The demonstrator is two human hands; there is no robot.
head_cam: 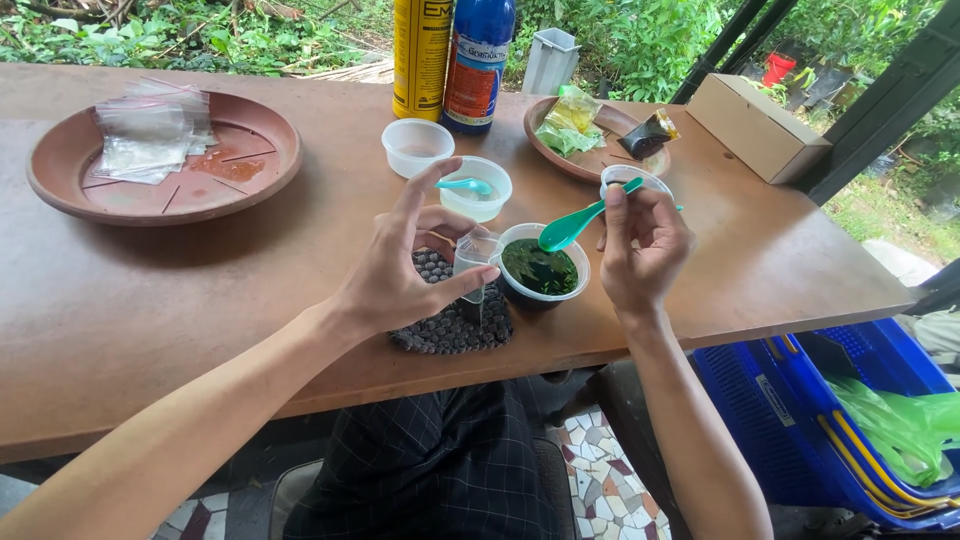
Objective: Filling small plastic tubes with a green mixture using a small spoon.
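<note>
1. A small clear plastic bag stands upright near the front edge of the brown surface, pinched between thumb and forefinger of the left hand; the other fingers are spread wide.
2. Just right of it, touching or nearly so, sits a small clear plastic cup of dark green liquid.
3. The right hand has its fingers closed on the handle of a green plastic spoon, whose bowl hangs over the cup.
4. A drip could miss the bag's narrow mouth, I'd judge, or a nudge could tip the cup.
5. Under the bag lies a dark bumpy mat.
6. Farther back are two more clear cups, one holding a turquoise spoon.
7. Beyond stand a yellow can and blue bottle; far left, a brown dish of bags.
</note>
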